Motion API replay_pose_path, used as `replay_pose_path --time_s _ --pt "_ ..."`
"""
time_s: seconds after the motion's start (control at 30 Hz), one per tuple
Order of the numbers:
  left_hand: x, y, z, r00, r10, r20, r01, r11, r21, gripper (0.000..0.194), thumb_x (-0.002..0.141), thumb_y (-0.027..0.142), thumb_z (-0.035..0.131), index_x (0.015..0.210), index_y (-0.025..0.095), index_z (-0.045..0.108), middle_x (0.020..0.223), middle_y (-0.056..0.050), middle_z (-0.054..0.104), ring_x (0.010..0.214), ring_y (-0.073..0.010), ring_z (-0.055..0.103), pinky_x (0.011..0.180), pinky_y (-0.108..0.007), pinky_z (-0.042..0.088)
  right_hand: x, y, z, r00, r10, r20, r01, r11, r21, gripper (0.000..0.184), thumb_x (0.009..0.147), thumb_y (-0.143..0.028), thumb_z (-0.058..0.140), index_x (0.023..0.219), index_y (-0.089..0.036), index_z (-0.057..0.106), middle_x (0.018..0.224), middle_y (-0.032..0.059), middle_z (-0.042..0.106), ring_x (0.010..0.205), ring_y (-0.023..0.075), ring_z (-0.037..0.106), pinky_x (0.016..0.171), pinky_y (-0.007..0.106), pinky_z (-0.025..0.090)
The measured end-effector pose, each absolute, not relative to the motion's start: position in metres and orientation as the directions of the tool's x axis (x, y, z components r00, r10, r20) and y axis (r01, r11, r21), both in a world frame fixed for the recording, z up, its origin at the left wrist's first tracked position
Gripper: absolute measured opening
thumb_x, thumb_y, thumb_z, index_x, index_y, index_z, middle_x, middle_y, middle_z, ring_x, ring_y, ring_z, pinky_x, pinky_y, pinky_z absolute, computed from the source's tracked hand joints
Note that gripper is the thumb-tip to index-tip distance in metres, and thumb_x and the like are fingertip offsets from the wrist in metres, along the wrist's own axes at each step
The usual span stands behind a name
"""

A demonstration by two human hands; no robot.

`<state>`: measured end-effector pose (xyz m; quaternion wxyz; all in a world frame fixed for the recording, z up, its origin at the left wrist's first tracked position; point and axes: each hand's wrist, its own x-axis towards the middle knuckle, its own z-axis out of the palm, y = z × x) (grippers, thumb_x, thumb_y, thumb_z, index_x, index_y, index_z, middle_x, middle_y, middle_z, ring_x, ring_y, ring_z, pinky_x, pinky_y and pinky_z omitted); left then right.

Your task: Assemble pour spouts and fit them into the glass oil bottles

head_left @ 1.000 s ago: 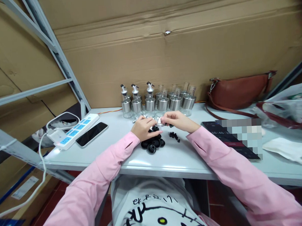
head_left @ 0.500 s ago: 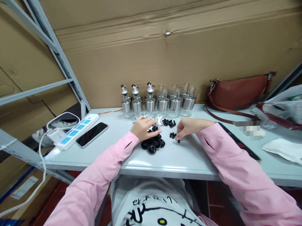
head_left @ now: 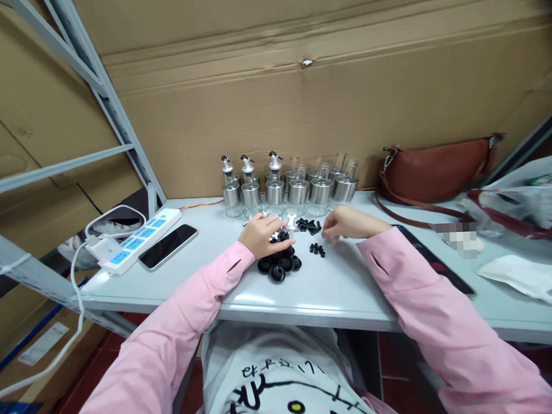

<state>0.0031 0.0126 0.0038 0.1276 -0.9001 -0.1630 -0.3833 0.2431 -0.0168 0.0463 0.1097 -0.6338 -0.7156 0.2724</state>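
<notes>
My left hand rests over a pile of black ridged stoppers, thumb and fingers closed around the edge of a silvery-white pourer cap. To the right, my right hand hovers just above the table, fingertips pinched; the small black plug in them is mostly hidden. Below and left of those fingertips lies a cluster of small black plugs. Several little black levers are heaped between the two hands. Behind stand glass bottles with steel sleeves; three carry silver pourers with black tips.
At left are a white power strip and a phone. A dark tablet lies under my right forearm. Farther right are a brown handbag, a white tissue and a clear plastic bag. Cardboard walls the back.
My right hand left the pourer cap, reached down right to the small plugs, and has now lifted slightly. The nearest loose plug is gone from the table. My left hand stayed put.
</notes>
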Motion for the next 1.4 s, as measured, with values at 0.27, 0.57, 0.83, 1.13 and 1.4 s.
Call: replay_pose_path --time_s 0.27,0.57,0.83,1.13,1.4 --pt "0.003 0.012 0.005 0.67 0.215 0.711 0.389 -0.917 -0.09 0.035 0.085 0.05 0.048 0.083 0.015 0.055 0.071 -0.002 0.062 0.061 -0.0128 0.055 0.066 -0.028 0.038 0.227 -0.017 0.049 -0.169 0.966 0.197 0.323 0.243 -0.914 0.035 0.058 -0.046 0.074 0.066 -0.017 0.057 0.057 0.0028 0.063 0.054 0.0124 0.058 0.054 0.025 0.047" --pt "0.004 0.012 0.003 0.661 0.199 0.724 0.376 -0.922 -0.09 0.033 0.084 0.048 0.049 0.086 0.016 0.055 0.071 -0.002 0.062 0.062 -0.0132 0.056 0.066 -0.029 0.039 0.211 -0.02 0.043 -0.261 0.931 0.256 0.304 0.332 -0.893 0.045 0.069 -0.056 0.062 0.082 -0.013 0.065 0.053 -0.0039 0.049 0.049 0.0082 0.041 0.049 0.024 0.031" --pt "0.004 0.012 0.004 0.68 0.219 0.7 0.384 -0.92 -0.085 0.035 0.085 0.049 0.048 0.089 0.015 0.056 0.071 -0.003 0.062 0.064 -0.0144 0.057 0.066 -0.029 0.039 0.205 -0.02 0.038 -0.219 0.927 0.304 0.104 0.332 -0.937 0.037 0.065 -0.047 0.07 0.072 -0.015 0.053 0.06 -0.0037 0.053 0.051 0.0068 0.042 0.051 0.023 0.031" --pt "0.003 0.012 0.004 0.669 0.178 0.721 0.358 -0.928 -0.104 0.034 0.085 0.048 0.048 0.088 0.015 0.055 0.072 -0.003 0.062 0.064 -0.0142 0.057 0.064 -0.028 0.04 0.204 -0.021 0.04 -0.184 0.942 0.282 0.2 0.317 -0.927 0.038 0.06 -0.047 0.072 0.075 -0.014 0.062 0.059 -0.0026 0.056 0.055 0.0092 0.047 0.057 0.026 0.037" --pt "0.004 0.011 0.004 0.673 0.194 0.714 0.37 -0.924 -0.097 0.033 0.084 0.047 0.049 0.087 0.015 0.055 0.071 -0.003 0.062 0.062 -0.0138 0.056 0.065 -0.028 0.04 0.201 -0.022 0.04 -0.118 0.953 0.279 0.071 0.289 -0.955 0.041 0.046 -0.04 0.082 0.07 -0.017 0.059 0.066 -0.0007 0.062 0.061 0.0121 0.056 0.064 0.028 0.046"
